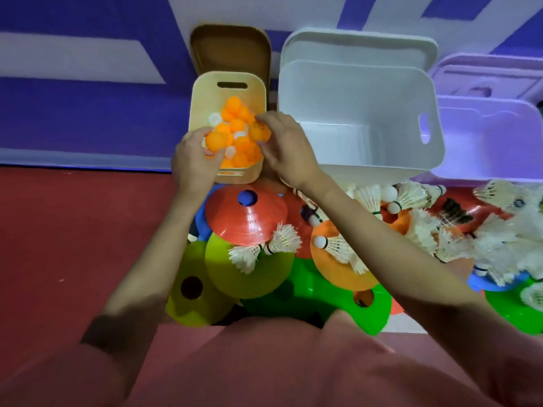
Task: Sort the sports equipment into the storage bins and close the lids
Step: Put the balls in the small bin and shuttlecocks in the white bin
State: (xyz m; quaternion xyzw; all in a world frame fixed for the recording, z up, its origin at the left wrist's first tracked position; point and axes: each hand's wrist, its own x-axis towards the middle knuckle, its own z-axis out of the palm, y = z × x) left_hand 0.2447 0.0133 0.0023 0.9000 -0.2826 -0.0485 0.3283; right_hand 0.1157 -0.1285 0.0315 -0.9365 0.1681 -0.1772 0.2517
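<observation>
Three bins stand along your purple-and-white wall (88,92) on the red floor (73,245). Your left hand (192,160) and right hand (283,148) each grasp an orange ball over the tan bin (202,95); cones (246,215) and shuttlecocks (426,227) litter the floor below.

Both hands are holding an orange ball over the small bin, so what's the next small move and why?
Probably let go of both balls. The left hand and right hand each hold an orange ball above the open tan bin, which already holds similar balls, so they should drop in.
</observation>
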